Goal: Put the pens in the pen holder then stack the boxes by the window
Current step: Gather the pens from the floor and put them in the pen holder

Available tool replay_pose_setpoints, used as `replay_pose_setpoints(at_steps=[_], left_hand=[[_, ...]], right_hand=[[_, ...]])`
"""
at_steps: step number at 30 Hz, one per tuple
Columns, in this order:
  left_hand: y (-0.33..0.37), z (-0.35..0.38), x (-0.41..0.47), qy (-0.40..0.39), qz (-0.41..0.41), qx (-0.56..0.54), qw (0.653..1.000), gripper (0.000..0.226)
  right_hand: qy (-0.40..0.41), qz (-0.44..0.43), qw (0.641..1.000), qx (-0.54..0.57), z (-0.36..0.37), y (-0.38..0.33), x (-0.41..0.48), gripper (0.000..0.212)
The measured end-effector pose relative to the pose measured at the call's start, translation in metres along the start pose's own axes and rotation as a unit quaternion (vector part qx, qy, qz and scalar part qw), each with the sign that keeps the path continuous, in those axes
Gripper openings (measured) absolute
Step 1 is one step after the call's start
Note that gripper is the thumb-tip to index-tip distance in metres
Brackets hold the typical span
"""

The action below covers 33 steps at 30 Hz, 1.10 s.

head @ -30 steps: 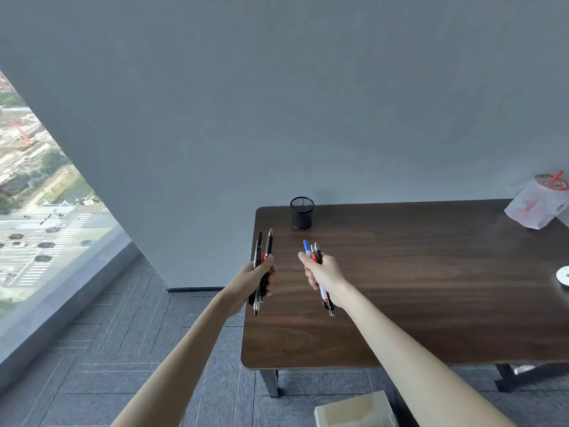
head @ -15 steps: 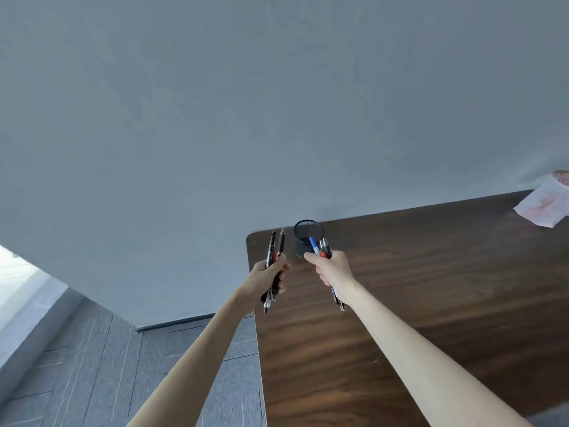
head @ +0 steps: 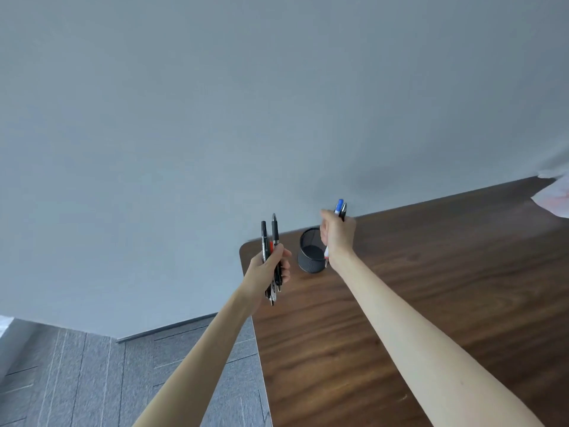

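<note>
Gripping a bundle of pens upright in closed fingers, the left hand waits beside the mesh pen holder, while the right hand clasps more pens directly above it, apparently ready to drop them in.

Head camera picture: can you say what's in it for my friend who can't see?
Two bare hands each hold a bunch of pens: the right hand is over a black mesh pen holder near the corner of a wooden table, the left hand beside it.
</note>
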State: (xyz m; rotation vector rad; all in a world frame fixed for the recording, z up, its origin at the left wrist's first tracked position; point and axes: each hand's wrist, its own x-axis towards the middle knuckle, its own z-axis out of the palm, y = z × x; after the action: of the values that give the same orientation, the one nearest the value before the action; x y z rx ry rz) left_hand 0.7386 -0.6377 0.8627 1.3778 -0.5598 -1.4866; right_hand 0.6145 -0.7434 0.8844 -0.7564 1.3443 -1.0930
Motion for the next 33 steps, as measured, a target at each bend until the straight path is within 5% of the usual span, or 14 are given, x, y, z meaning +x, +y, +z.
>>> replay_pose_setpoints(at_steps=[14,31,33], left_hand=[[-0.032,-0.016,0.05,0.076,-0.001,-0.059,0.995,0.029],[-0.026,0.018,0.053,0.13,0.059,-0.126,0.982,0.01],[-0.019,0.029,0.055,0.143,0.062,-0.151,0.976,0.024]], right_hand=[[-0.007,-0.057,0.998,0.001,0.009,0.059,0.069,0.048],[-0.033,-0.155,0.98,-0.118,-0.03,0.057,0.069,0.017],[-0.03,-0.157,0.978,-0.131,-0.04,0.059,0.071,0.013]])
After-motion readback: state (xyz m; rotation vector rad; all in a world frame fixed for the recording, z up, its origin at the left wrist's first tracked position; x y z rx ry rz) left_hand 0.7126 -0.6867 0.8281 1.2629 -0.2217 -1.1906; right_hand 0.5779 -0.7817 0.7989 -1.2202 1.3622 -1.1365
